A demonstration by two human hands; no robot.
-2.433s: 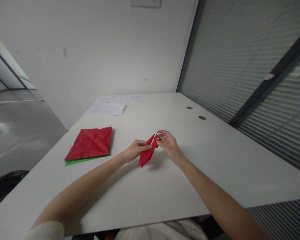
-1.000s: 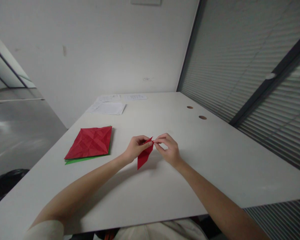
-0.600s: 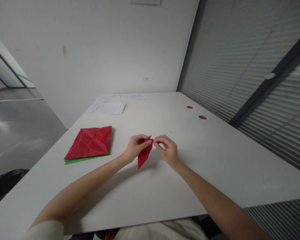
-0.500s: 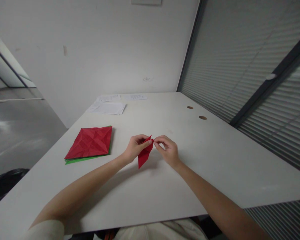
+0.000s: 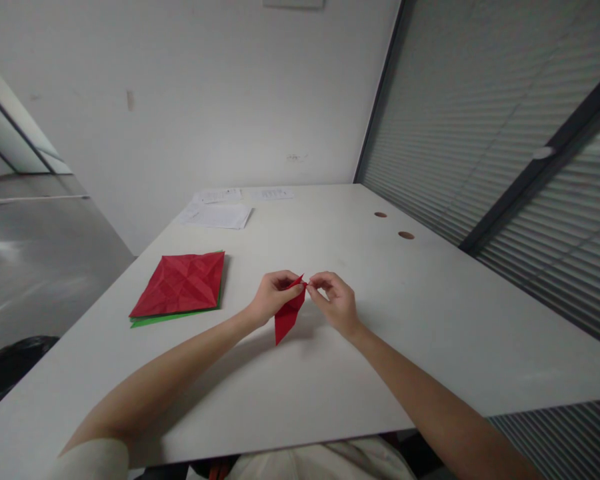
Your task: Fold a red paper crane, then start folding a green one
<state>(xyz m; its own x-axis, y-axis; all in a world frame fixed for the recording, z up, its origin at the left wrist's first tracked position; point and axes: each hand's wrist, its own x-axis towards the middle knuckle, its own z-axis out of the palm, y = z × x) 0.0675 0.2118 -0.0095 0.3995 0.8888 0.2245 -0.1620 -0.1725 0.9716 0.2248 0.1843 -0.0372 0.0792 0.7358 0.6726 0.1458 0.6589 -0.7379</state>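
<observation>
Above the middle of the white table, a folded piece of red paper (image 5: 289, 316) is held up with one pointed end hanging down. My left hand (image 5: 273, 296) grips it, thumb on the near face and the other fingers behind. At its upper right tip, my right hand (image 5: 336, 301) pinches a small end of the same paper between thumb and forefinger. The fingers cover part of the folds there. To the left lies a creased red sheet (image 5: 183, 283) on top of green paper (image 5: 175, 320).
White printed papers (image 5: 220, 216) lie at the table's far left. Two round holes (image 5: 406, 235) are cut in the white table (image 5: 455, 333) at the right, beside a window with blinds (image 5: 445, 147). A black bag (image 5: 17, 363) stands beyond the left edge.
The folded red paper has tilted slightly, its hanging point a little lower and further left. Both hands keep their grip and have barely moved.
</observation>
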